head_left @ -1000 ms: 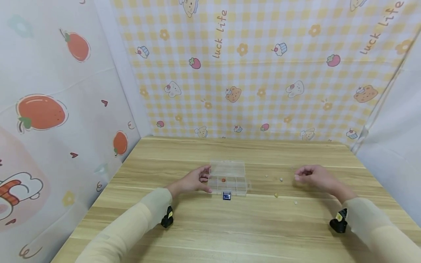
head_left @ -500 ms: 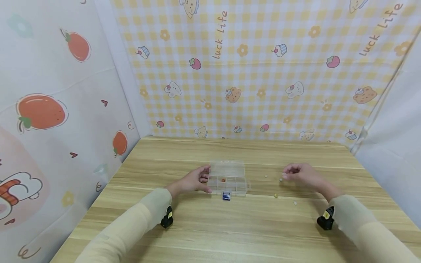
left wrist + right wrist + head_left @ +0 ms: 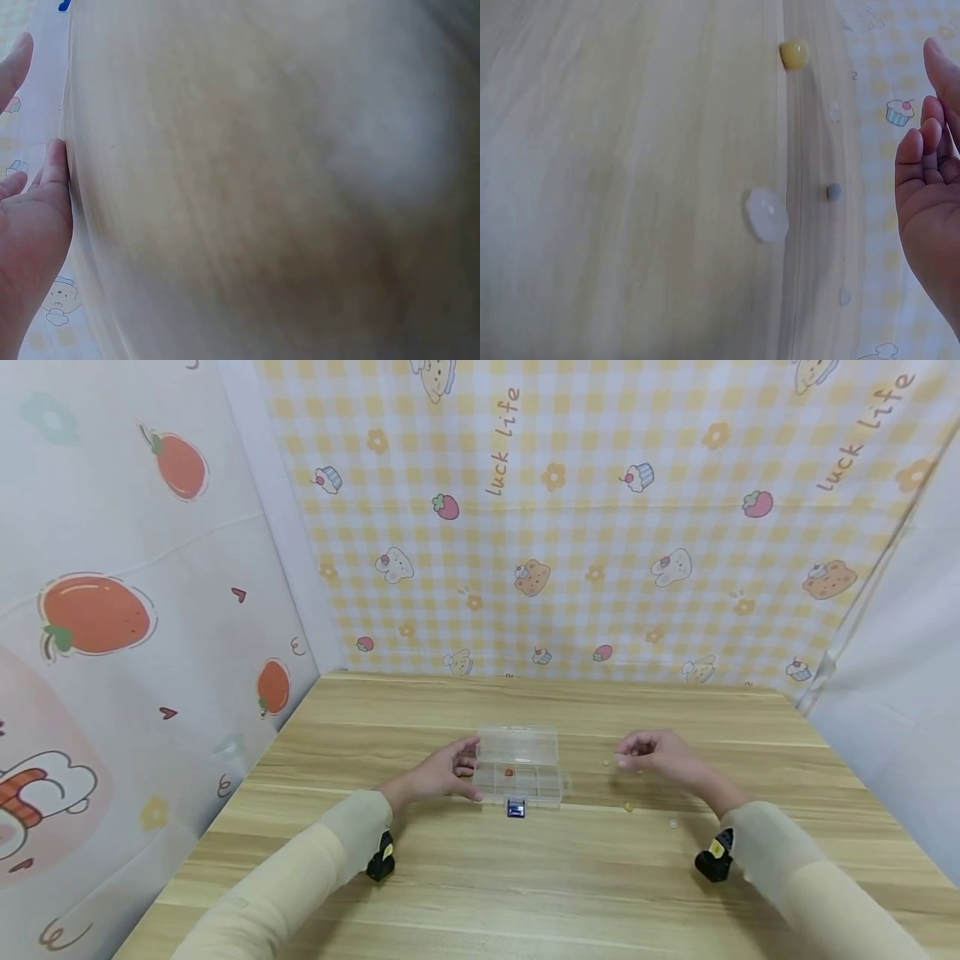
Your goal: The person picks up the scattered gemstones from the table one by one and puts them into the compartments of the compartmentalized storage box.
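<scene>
Box (image 3: 527, 783), left edge: left hand (image 3: 435, 774), fingers spread, open. Right of box: right hand (image 3: 663, 758), can't tell if pinching; grey bead (image 3: 834, 192) mostly hidden in head view.

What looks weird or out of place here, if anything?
A yellow piece and a pale piece lie loose on the table, outside the open clear box. They look a bit stray because an orange piece sits inside it. Nothing looks damaged.

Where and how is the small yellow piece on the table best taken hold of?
Probably pinch opposite sides of the yellow piece, the right hand coming from above: the piece looks small and rounded, and lies on the table with its sides free all round.
</scene>
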The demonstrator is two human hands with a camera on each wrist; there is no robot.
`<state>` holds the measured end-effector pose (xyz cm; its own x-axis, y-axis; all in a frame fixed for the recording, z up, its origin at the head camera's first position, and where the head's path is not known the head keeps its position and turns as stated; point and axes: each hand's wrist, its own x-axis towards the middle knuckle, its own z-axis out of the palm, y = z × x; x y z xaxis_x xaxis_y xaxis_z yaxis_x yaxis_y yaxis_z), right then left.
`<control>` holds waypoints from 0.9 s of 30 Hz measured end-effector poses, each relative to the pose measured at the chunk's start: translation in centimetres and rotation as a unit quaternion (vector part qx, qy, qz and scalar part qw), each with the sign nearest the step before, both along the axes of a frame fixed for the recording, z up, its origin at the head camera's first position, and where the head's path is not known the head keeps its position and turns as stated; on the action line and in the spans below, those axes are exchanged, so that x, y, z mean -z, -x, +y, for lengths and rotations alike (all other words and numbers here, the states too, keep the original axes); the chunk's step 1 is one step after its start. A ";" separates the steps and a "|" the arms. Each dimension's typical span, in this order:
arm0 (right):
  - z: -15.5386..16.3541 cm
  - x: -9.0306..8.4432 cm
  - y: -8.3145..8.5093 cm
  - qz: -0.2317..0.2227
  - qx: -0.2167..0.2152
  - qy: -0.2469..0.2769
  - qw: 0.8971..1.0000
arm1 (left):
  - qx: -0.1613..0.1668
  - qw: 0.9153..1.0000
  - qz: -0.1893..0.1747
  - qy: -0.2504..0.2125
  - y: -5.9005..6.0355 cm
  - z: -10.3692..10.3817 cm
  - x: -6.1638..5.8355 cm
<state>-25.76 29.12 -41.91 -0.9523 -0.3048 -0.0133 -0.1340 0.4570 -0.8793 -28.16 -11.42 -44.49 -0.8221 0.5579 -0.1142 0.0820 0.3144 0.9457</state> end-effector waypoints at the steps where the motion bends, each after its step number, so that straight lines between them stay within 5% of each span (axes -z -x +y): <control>1: -0.2 0.0 0.0 0.000 -0.002 0.002 1.000 | -0.002 1.000 0.000 0.000 0.0 0.0 0.0; 27: -5.6 -0.3 0.7 0.004 -0.063 0.030 0.998 | -0.012 1.000 -0.003 -0.012 -0.3 0.1 0.1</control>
